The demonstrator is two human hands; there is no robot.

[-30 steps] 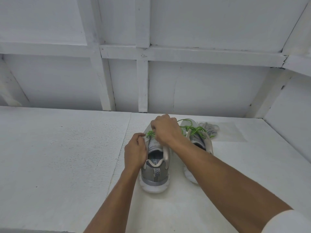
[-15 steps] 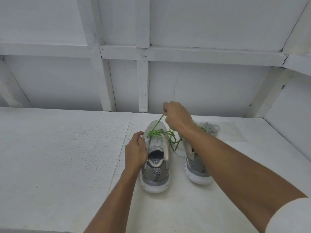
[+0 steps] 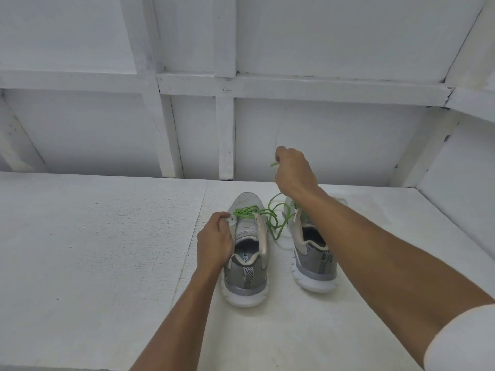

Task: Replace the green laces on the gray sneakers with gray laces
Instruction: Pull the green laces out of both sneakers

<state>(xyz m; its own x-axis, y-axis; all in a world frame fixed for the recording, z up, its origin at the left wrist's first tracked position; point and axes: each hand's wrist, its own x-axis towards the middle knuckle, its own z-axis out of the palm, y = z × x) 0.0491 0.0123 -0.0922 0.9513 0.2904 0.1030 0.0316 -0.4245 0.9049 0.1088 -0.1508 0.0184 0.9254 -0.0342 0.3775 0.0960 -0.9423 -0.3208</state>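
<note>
Holding a green lace end aloft.
Left hand is gripping the left sneaker's eyelet edge on the white tabletop; right sneaker is standing just beside; beyond, right hand is pinching the lace end, raised.

A white, rough-textured bench is filling the lower half of the view, with a thin seam running across it from the near side to the far edge at a slight slant. Behind it a white panelled wall is rising, with a horizontal rail crossing it and an upright post standing under the rail. A slanted stud is leaning left of the post — a brace is slanting at the right, where a side wall is meeting the bench.
</note>
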